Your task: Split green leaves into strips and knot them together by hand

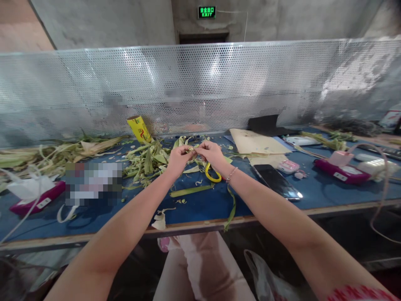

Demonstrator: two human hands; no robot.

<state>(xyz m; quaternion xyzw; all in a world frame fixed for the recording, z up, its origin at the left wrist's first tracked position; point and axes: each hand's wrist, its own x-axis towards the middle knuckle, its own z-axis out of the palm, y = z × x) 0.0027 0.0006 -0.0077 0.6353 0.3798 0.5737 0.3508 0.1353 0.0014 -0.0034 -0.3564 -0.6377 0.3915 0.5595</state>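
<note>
My left hand (180, 161) and my right hand (213, 154) meet above the table, fingertips pinched together. Between them is a small yellowish-green piece (191, 149), which looks like corn husk; the fingers cover most of it. Right behind and left of my hands lies a heap of torn green husks (147, 163). Beneath my right wrist are scissors with a yellow handle (213, 174), their blades hidden. A flat green husk strip (191, 191) lies nearer the front, and a curled green strip (231, 211) hangs over the table edge.
On the blue tabletop (200, 211) stand a yellow box (139, 129), a black phone (277, 182), a pink case (288, 166), brown paper (260, 142) and magenta power strips (341, 171). Long dry husks (84, 148) lie at left. A perforated metal screen (200, 83) closes off the back.
</note>
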